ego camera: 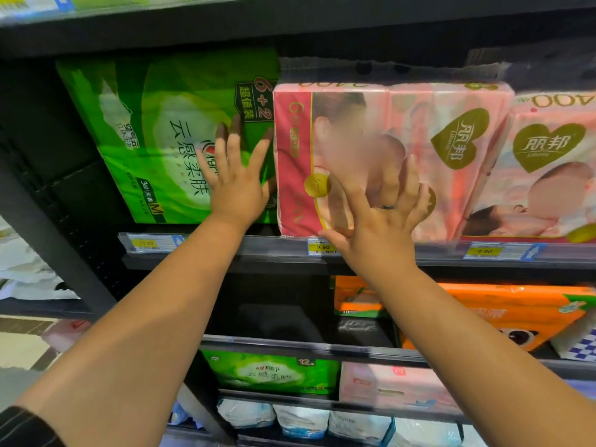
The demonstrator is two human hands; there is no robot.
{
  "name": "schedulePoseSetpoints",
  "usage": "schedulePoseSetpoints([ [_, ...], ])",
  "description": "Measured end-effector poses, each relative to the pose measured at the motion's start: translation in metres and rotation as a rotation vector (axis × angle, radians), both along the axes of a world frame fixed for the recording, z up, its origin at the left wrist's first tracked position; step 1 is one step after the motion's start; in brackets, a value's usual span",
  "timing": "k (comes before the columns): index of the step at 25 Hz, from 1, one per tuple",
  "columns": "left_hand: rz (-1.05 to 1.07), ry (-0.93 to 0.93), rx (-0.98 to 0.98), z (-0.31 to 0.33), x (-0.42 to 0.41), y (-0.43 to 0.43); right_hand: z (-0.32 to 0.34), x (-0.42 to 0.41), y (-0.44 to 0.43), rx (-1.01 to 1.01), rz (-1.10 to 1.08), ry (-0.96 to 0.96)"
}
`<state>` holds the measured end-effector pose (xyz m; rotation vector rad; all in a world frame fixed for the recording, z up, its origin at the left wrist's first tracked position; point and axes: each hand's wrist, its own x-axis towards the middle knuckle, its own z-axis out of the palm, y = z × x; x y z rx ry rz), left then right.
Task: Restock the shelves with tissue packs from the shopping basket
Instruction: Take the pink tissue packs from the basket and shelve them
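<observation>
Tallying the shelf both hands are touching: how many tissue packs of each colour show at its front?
Green packs: 1, with the left hand spread on it
Pink packs: 2, with the right hand spread on the nearer one
Total: 3
</observation>
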<state>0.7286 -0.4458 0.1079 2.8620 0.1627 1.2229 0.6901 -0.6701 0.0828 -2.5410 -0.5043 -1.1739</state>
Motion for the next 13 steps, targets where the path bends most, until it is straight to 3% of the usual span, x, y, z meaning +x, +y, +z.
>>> schedulePoseSetpoints([
  [4, 0.033, 0.013, 0.091, 0.002, 0.005, 0.01, -0.006, 0.007, 0.003, 0.023, 0.018, -0.001],
  [13, 0.063, 0.115, 0.034, 0.008, 0.003, 0.018, -0.006, 0.012, 0.002, 0.06, 0.03, 0.045],
])
